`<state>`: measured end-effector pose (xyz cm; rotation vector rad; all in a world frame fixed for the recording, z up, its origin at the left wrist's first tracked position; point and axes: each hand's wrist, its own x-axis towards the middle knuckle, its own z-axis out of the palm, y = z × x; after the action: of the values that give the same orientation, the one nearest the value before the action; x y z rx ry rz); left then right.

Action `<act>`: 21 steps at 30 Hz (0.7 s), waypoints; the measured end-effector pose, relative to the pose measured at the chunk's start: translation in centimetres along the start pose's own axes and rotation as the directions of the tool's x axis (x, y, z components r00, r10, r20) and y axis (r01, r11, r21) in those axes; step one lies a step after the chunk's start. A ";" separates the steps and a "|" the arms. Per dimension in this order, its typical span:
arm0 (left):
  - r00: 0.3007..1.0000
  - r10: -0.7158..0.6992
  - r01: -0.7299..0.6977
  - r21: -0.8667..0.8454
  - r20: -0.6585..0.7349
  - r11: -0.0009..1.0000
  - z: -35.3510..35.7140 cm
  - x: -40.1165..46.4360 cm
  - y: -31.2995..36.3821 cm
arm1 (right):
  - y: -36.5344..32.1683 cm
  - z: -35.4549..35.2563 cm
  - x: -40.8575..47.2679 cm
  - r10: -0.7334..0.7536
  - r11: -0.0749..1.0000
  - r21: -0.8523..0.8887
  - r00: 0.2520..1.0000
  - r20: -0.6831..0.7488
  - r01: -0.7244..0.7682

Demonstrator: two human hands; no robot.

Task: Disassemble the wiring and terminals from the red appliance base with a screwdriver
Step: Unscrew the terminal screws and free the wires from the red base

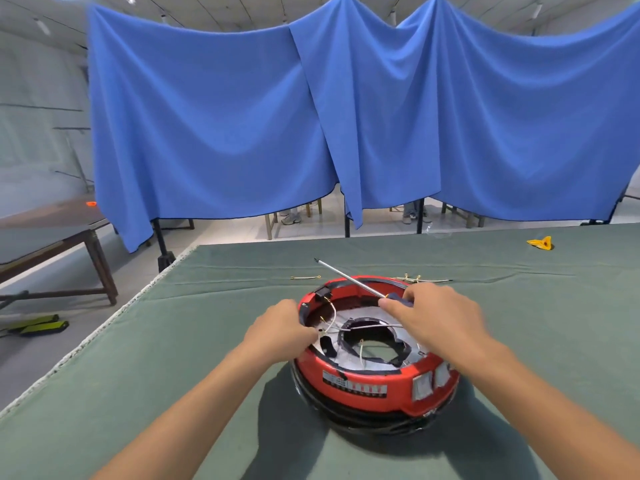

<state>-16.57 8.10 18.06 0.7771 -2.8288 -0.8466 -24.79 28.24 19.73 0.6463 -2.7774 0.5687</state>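
Green cloth table (173, 393) carries the red appliance base (375, 379); left hand (280, 327) pinches, I think, a white wire (333, 311) at its rim; right hand (433, 317) grips the screwdriver (349, 279), tip raised; loose wires (305, 277) behind suggest partial progress; several remain inside.

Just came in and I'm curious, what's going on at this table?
A person is taking apart a red appliance base on a green-covered table. The left hand pinches a white wire at the base's left rim. The right hand holds a screwdriver, its tip pointing up and away, not on any screw. Two loose wires already lie on the cloth behind the base.
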 end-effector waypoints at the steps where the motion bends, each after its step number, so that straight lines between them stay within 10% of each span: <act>1: 1.000 0.009 -0.008 0.030 -0.010 1.000 -0.1 0.2 0.2 | -0.1 0.0 0.1 -0.002 1.000 0.007 1.000 0.002 0.002; 9: 0.989 0.124 -0.074 -0.463 0.079 0.883 -2.3 5.0 -0.4 | 1.3 -0.5 -0.7 -0.005 1.000 -0.014 1.000 -0.016 0.005; 14: 0.996 -0.016 0.016 0.004 -0.089 1.000 -2.2 4.1 -1.0 | 0.9 -0.1 -0.8 0.039 0.999 -0.035 0.998 0.051 -0.037; 21: 0.995 -0.053 0.085 0.409 -0.089 0.908 -3.1 1.3 -1.1 | -0.3 1.0 -0.3 0.042 0.995 -0.089 0.996 0.078 -0.035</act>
<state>-16.55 5.14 20.02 0.9360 -2.9604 -0.2079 -24.49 27.71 18.85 0.6105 -2.8763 0.4346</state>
